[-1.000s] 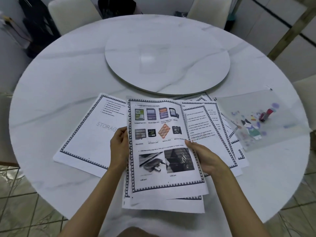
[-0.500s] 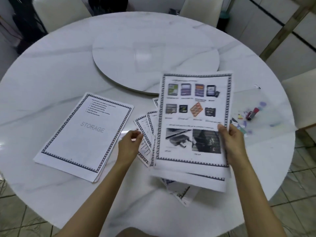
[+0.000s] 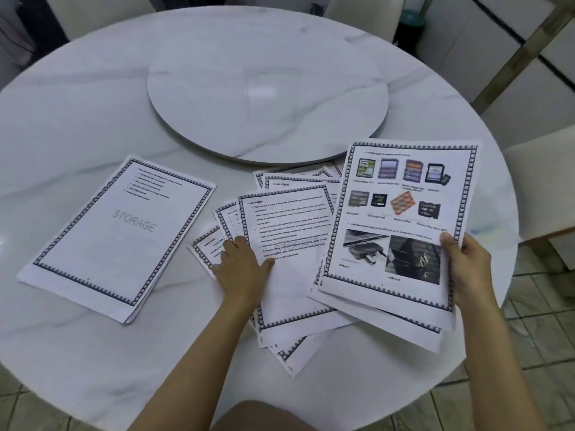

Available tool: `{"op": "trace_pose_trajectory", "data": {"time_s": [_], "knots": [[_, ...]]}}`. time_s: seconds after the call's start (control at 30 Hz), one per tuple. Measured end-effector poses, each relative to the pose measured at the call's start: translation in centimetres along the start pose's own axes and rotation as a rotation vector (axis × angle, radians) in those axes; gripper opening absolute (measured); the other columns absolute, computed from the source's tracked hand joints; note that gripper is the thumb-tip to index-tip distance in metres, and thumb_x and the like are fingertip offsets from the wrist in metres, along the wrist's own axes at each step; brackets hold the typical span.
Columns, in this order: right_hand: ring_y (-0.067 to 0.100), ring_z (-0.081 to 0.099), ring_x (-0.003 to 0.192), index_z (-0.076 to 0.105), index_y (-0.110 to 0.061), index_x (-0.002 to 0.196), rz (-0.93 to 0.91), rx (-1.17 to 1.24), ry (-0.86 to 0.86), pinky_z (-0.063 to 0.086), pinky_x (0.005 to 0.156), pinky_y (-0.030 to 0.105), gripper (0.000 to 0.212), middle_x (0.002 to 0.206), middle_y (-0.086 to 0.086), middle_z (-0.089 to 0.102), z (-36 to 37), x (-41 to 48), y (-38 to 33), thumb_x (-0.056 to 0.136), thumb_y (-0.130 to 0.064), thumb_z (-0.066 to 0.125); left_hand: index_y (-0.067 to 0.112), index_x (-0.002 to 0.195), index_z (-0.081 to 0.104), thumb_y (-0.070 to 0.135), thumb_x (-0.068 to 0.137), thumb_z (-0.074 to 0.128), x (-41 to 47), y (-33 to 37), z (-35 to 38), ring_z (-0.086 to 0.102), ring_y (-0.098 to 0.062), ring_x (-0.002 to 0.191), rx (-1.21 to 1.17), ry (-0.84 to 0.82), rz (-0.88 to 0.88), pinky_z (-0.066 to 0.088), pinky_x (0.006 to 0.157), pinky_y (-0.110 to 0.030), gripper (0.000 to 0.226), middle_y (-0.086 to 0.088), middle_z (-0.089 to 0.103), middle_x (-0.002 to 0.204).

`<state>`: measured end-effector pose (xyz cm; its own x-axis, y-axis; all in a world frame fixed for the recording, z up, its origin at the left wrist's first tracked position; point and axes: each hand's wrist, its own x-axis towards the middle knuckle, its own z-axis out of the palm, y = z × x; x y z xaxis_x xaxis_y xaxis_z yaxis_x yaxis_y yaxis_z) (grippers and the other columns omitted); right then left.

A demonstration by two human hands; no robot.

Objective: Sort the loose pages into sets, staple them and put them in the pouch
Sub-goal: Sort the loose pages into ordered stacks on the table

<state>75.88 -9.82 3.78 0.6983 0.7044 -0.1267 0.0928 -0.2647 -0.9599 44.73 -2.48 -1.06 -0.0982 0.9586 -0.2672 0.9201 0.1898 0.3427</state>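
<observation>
Step in hand: sorting. The right hand pinches a thin bundle with the picture page on top, thumb above and fingers under its right edge, raised a little over the table.
Left hand: the left hand lies flat with straight fingers on the loose pages. It grips nothing and only presses.
Where the pages are: the loose pages are fanned at the front middle. The STORAGE stack lies apart on the left.
To do it well: I think it helps to keep the fan pressed down, read each heading before lifting, and put the bundle on its own bare place so that the sets do not mix.
Pouch: it does not show here.
Surface: a round white marble table with a turntable in the middle. It looks glossy, so paper probably slides easily.
Room: a pale chair and a tiled floor.
</observation>
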Motion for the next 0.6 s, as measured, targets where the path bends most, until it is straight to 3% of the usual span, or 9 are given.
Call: {"op": "trace_pose_trajectory", "data": {"time_s": [0.07,0.17,0.3,0.4,0.5,0.6], "knots": [[0.012,0.063,0.075,0.066,-0.028,0.077,-0.006,-0.032,-0.005,0.055,0.073,0.032,0.015,0.086,-0.003,0.07,-0.6,0.7,0.5,0.09,-0.03,0.058,0.006,0.129,0.035,0.048,0.084,0.059,0.0,0.4,0.2,0.047,-0.031,0.115,0.02,0.014,-0.028,0.035,0.093,-0.045,0.066,-0.013,0.042,0.128],[0.023,0.062,0.087,0.063,-0.028,0.079,-0.013,-0.078,-0.019,0.053,0.08,0.038,0.015,0.091,0.001,0.066,-1.1,1.5,0.9,0.092,-0.025,0.056,0.007,0.13,0.035,0.045,0.082,0.064,0.0,0.8,0.3,0.048,-0.031,0.116,-0.029,0.012,-0.094,0.032,0.096,-0.046,0.068,-0.013,0.042,0.129],[0.018,0.062,0.084,0.067,-0.033,0.074,-0.005,-0.1,-0.035,0.054,0.074,0.03,0.014,0.086,-0.009,0.064,-1.5,2.1,0.9,0.087,-0.035,0.061,0.009,0.13,0.036,0.034,0.075,0.074,0.4,0.9,0.2,0.046,-0.03,0.121,-0.23,-0.011,-0.219,0.031,0.1,-0.047,0.071,-0.011,0.043,0.131],[0.017,0.061,0.083,0.061,-0.029,0.079,-0.011,-0.103,-0.044,0.054,0.073,0.028,0.014,0.089,-0.008,0.064,-1.7,2.4,0.7,0.092,-0.027,0.057,0.012,0.121,0.045,0.024,0.074,0.074,0.9,0.5,0.3,0.052,-0.026,0.114,-0.378,0.004,-0.255,0.033,0.1,-0.044,0.057,-0.005,0.054,0.12],[0.007,0.061,0.077,0.061,-0.029,0.08,-0.015,-0.092,-0.064,0.053,0.06,0.012,0.013,0.089,-0.007,0.064,-1.9,2.4,0.4,0.092,-0.029,0.056,0.011,0.105,0.057,0.007,0.075,0.066,1.0,0.3,0.5,0.059,-0.025,0.097,-0.512,0.054,-0.188,0.046,0.084,-0.036,0.031,-0.001,0.06,0.097],[-0.002,0.064,0.069,0.067,-0.036,0.076,-0.004,-0.097,-0.097,0.054,0.061,0.013,0.018,0.081,-0.014,0.068,-2.1,2.4,0.1,0.076,-0.053,0.061,0.007,0.097,0.061,0.001,0.081,0.061,0.8,0.5,0.7,0.056,-0.02,0.082,-0.623,0.102,-0.082,0.045,0.071,-0.028,0.017,-0.004,0.06,0.091]]}}
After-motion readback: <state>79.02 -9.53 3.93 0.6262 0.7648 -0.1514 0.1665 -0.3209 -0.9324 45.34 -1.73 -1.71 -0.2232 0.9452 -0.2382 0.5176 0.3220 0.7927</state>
